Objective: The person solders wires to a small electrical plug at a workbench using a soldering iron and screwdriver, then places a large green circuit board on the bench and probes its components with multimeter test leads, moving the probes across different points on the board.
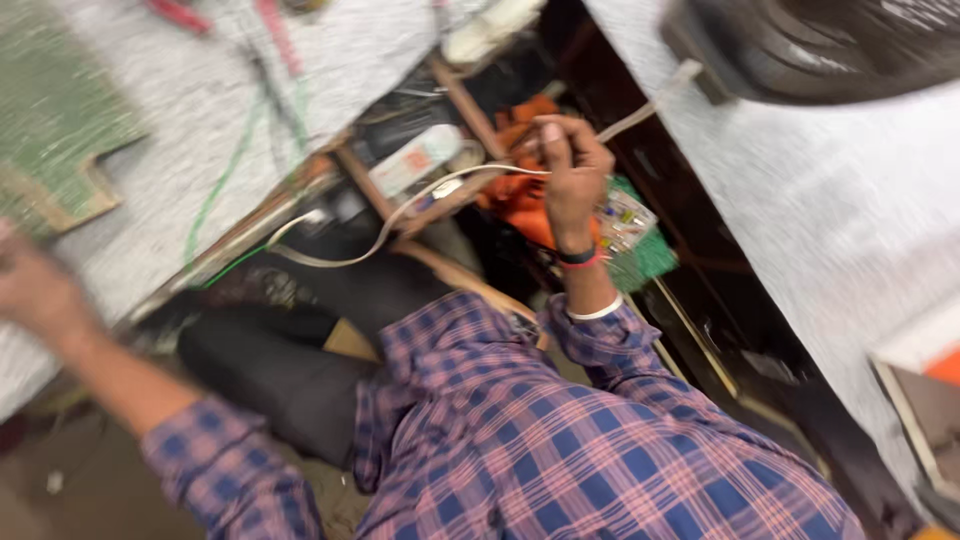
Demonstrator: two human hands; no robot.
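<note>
My right hand (570,175) is raised in front of me, its fingers pinched on a flat whitish ribbon cable (400,215). The cable curves down to the left towards the table edge and runs up right to a dark device (800,40). My left hand (35,290) is blurred at the far left, over the grey table (210,110); whether it holds anything is unclear. Both arms wear a blue and pink checked shirt.
A green circuit board (50,110) lies on the table at the upper left, with red tools (180,15) and a green wire (225,180). Under the table are an orange cloth (520,200), a white box (415,160) and another green board (645,255). A second grey surface (820,200) fills the right.
</note>
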